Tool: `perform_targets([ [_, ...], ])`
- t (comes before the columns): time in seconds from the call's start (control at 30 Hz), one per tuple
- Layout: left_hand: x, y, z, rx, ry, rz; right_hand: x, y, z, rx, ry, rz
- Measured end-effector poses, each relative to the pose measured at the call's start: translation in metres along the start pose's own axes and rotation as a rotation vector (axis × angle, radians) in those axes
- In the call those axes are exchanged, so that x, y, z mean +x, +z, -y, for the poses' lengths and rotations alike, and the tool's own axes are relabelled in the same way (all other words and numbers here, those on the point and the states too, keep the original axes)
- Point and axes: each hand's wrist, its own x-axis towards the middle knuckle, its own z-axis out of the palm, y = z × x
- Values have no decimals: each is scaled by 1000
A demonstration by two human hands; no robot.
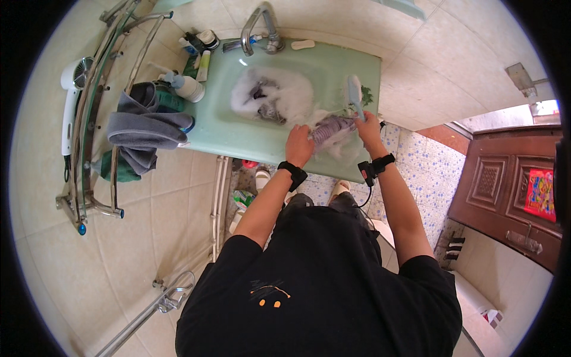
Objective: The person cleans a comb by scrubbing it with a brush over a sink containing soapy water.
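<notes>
My left hand (299, 145) grips the left end of a wet, greyish-purple ribbed sock or similar knit piece (329, 129), which lies with suds on the right counter of a pale green washbasin (250, 145). Held by its handle in my right hand (369, 131) is a light blue scrubbing brush (354, 91), its head pointing away from me above the counter. The right hand is also close to the knit piece's right end; contact is unclear. Dark fabric (270, 111) lies partly hidden beneath white foam (296, 91) in the bowl.
A chrome faucet (265, 29) stands behind the bowl, a bar of soap (303, 44) to its right. Left are a pump bottle (189, 87), a tube (203, 66) and a grey towel (149, 127) on a metal rack (134, 58). A brown door (495, 178) stands right.
</notes>
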Motion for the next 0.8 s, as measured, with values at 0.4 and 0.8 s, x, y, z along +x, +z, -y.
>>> perform_targets([
  [0.4,-32,5,-12,315,499,-172,-53,-39,-40,-123,28,-79],
  [0.8,-64,16,2,340,450,-13,-131,-40,-4,-656,-189,308],
])
